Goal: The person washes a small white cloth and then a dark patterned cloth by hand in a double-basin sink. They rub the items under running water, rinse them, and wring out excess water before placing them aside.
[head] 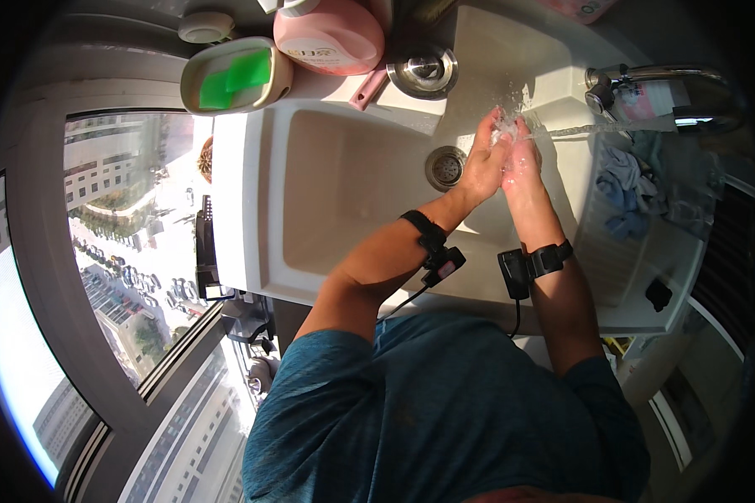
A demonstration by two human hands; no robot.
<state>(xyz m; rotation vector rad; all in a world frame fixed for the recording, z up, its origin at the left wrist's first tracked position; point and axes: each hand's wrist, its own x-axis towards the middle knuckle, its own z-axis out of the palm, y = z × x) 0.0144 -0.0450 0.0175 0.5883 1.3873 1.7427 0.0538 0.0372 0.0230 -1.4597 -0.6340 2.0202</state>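
Observation:
Water [594, 130] runs from the chrome faucet [664, 74] onto my two hands, which are held together over the white sink basin [352, 188]. My left hand [486, 165] and my right hand [523, 157] appear by position, wet and splashed, with fingers raised. Splashing water hides what, if anything, lies between the palms. The metal drain [447, 168] is just beside the hands. Each forearm wears a black strap with a small black device and a cable.
Along the sink's back edge stand a soap dish [192, 82] with green sponges [248, 70], a pink bottle [330, 38], a pink handle [369, 89] and a round metal lid [422, 70]. Crumpled cloths [629, 182] lie on the ribbed ledge at right. A window is at left.

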